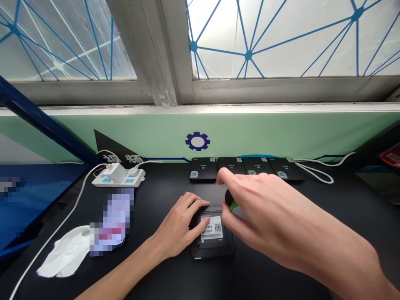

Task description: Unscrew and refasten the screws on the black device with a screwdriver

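A black square device [229, 246] with rounded corners lies on the dark table, its white printed label [211, 235] facing up. My left hand [184, 225] steadies it from the left, thumb on the label and fingertips along the far edge. Above the device's right side, my right hand [259, 208] is closed round a black and green tool handle [230, 200]. Most of that tool is hidden behind the hand, so its kind and its tip cannot be made out.
Several flat black boxes [203, 170] stand in a row along the wall. At the left are a white power strip [120, 178] with plugs, a blurred-out phone-like item [114, 221] and white gloves or cloth [67, 252]. A white cable [318, 177] lies far right.
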Demonstrator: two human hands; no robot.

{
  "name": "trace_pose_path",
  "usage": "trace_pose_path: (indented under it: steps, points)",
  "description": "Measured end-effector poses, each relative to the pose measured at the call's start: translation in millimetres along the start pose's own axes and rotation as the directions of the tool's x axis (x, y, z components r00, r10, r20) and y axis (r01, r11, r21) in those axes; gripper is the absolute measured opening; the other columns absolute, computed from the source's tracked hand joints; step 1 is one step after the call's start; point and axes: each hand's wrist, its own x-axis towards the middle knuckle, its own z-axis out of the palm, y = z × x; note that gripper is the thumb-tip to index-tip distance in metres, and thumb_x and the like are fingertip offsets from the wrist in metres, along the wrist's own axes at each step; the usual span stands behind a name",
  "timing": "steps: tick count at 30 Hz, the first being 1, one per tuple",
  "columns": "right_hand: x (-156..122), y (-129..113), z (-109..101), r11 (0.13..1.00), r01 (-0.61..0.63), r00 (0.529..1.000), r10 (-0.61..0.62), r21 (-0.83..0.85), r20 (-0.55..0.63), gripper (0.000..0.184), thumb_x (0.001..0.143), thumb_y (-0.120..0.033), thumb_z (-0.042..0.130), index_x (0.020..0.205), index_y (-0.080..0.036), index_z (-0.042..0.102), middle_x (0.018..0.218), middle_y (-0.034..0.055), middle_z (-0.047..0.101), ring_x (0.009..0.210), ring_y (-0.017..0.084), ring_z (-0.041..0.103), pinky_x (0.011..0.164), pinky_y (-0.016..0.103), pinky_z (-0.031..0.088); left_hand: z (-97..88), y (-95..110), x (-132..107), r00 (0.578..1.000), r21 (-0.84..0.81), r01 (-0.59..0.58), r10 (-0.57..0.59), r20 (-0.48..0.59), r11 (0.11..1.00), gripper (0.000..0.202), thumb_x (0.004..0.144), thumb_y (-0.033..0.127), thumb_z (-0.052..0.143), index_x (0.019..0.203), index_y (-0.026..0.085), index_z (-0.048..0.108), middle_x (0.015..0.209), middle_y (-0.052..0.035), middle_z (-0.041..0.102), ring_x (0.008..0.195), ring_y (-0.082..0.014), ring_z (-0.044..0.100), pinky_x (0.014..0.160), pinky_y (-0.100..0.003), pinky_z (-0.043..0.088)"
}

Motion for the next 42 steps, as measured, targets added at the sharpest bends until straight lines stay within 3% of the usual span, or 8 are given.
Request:
trace_pose_path:
  steps: [7,13,16,19,25,30,35,42]
  points:
    - [-1.1,5.4,3.0,0.998,0.058,0.998,-0.058,-0.005,-0.039,0.009,0.108,-0.018,0.062,0.102,-0.024,0.059,0.083,0.0006,0.069,0.061,0.020,0.062,0.057,0.037,0.028,0.1,-0.3,-0.4,1.000,0.002,0.006,-0.006,0.003,1.000,0.025,0.112,0.035,0.061,0.135,0.026,0.065,0.122,-0.0072,0.069,0.114,-0.0291,0.064,0.100,-0.043,0.055]
    - [-2.9,3.1,5.1,0.999,0.037,0.995,-0.036,0.004,-0.088,0.018,0.104,-0.024,0.059,0.121,-0.018,0.061,0.092,0.0052,0.072,0.066,0.024,0.065,0.057,0.039,0.033,1.1,-1.8,-0.1,1.000,0.001,0.007,-0.007,0.000,1.000,0.033,0.112,0.036,0.062,0.143,0.027,0.061,0.123,-0.0078,0.070,0.115,-0.0301,0.064,0.100,-0.045,0.055]
    - [-2.8,3.5,3.8,0.997,0.065,0.993,-0.068,-0.041,-0.092,0.009,0.108,-0.029,0.064,0.111,-0.022,0.060,0.087,0.0020,0.068,0.062,0.023,0.063,0.055,0.038,0.029,1.1,-2.1,-0.2,1.000,-0.004,0.011,-0.011,0.012,1.000,0.031,0.112,0.037,0.061,0.142,0.026,0.061,0.124,-0.0078,0.069,0.115,-0.0300,0.064,0.100,-0.045,0.054]
    - [-1.4,4.0,2.2,0.998,0.064,0.997,-0.065,-0.021,-0.044,0.016,0.107,-0.020,0.065,0.096,-0.025,0.054,0.079,-0.0016,0.063,0.056,0.019,0.057,0.054,0.037,0.026,0.7,-2.2,-0.6,1.000,0.001,0.022,-0.022,0.023,1.000,0.030,0.113,0.038,0.061,0.141,0.026,0.061,0.123,-0.0083,0.069,0.115,-0.0302,0.063,0.100,-0.046,0.054]
    - [-1.7,0.6,2.5,0.999,0.022,0.997,-0.019,0.038,-0.081,0.011,0.097,-0.019,0.060,0.097,-0.025,0.051,0.073,-0.0044,0.053,0.053,0.018,0.042,0.053,0.038,0.028,1.1,-2.8,-1.2,1.000,-0.002,0.000,0.000,0.016,1.000,0.034,0.113,0.036,0.060,0.146,0.026,0.059,0.125,-0.0089,0.069,0.115,-0.0305,0.063,0.101,-0.047,0.053]
    - [-1.0,2.3,2.0,0.999,0.037,0.997,-0.037,-0.005,-0.064,0.015,0.110,-0.035,0.060,0.107,-0.024,0.051,0.074,-0.0033,0.058,0.054,0.021,0.050,0.052,0.037,0.026,1.3,-3.0,-0.3,1.000,0.004,-0.014,0.014,0.015,1.000,0.033,0.113,0.036,0.060,0.144,0.026,0.060,0.123,-0.0075,0.069,0.114,-0.0299,0.063,0.100,-0.046,0.053]
    - [-1.3,1.6,2.0,0.999,0.043,0.997,-0.044,-0.013,-0.066,0.011,0.101,-0.019,0.060,0.103,-0.024,0.051,0.070,-0.0054,0.051,0.051,0.018,0.043,0.054,0.037,0.026,0.4,-2.0,-0.1,1.000,0.016,-0.012,0.012,0.008,1.000,0.032,0.112,0.036,0.061,0.143,0.026,0.060,0.122,-0.0075,0.069,0.114,-0.0303,0.063,0.099,-0.046,0.054]
    - [-0.9,0.4,2.8,0.997,0.048,0.996,-0.052,-0.062,-0.070,0.016,0.106,-0.029,0.065,0.103,-0.026,0.050,0.071,-0.0058,0.053,0.051,0.020,0.048,0.053,0.037,0.025,0.4,-1.9,-0.6,1.000,0.024,-0.023,0.023,0.015,0.999,0.031,0.113,0.036,0.059,0.142,0.026,0.061,0.123,-0.0085,0.070,0.113,-0.0301,0.064,0.098,-0.046,0.054]
